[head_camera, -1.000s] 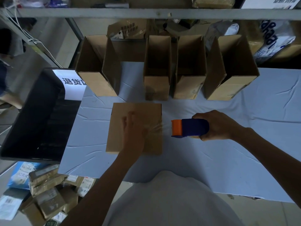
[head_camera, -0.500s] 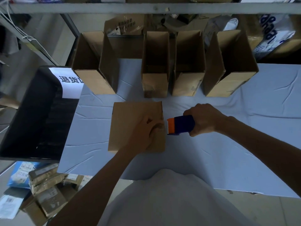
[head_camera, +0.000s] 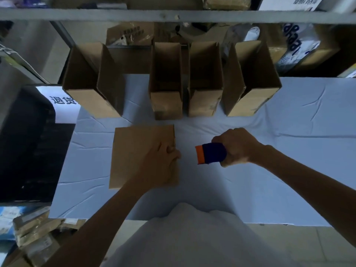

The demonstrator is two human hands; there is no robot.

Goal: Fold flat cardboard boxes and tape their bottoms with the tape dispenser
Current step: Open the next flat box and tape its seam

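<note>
– Left hand [head_camera: 163,162] status: lying on the box [head_camera: 138,151], fingers curled over its right edge and clamped there; box sits bottom-up on the table [head_camera: 250,189], front centre, just ahead of the body.

– And the other one?

– Right hand [head_camera: 235,147] wrapped tight round the tape dispenser [head_camera: 211,156]; orange end faces the box, near it but apart, no contact; cannot tell if it hangs above the cloth or rests on it.

– Tape on the seam?

– Too dim to tell; no strip readable on the cardboard. My read: taping of this one is at its tail end, with the left fingers rubbing the tape end down the side wall; judgement only.

– Next move?

– Likely flip it open-side up and park it with the four open boxes [head_camera: 166,81] lined up at the back; gap between the left one and the next looks the roomiest. Calls for a firm grip on the wall, dispenser kept clear or set down; a loose tape end could peel on the flip.

– Surroundings?

– Black bin [head_camera: 25,151] left of the table; parcels [head_camera: 38,237] on the floor below it; shelf rail [head_camera: 173,15] overhead.
</note>
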